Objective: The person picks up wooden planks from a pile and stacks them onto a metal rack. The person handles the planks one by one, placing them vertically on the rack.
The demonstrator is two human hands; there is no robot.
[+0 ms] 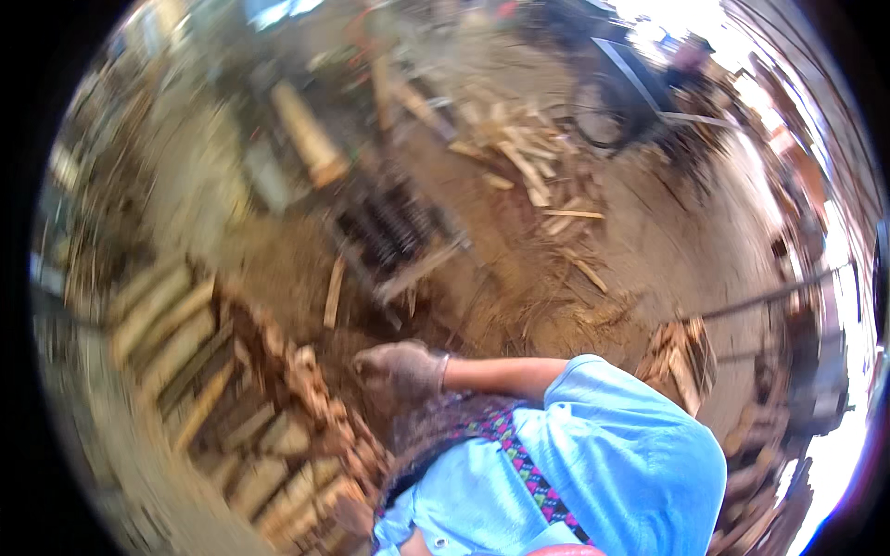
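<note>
My right hand (400,369), in a grey-brown glove, reaches across in front of my waist. Its fingers look curled into a loose fist, and nothing shows in it. It hangs over the ground between a dark ribbed metal machine (394,227) and a stack of split wood (199,347). Low in the picture, a blurred brownish shape that seems to be my left hand (354,514) is beside the near end of that stack. Its fingers cannot be made out.
Split wood pieces (528,157) lie scattered on the dirt floor beyond the machine. A thick log (308,139) lies at the far left of it. A bundle of wood (681,366) stands to the right. Farther off are a wheeled cart (612,102) and a person (691,60).
</note>
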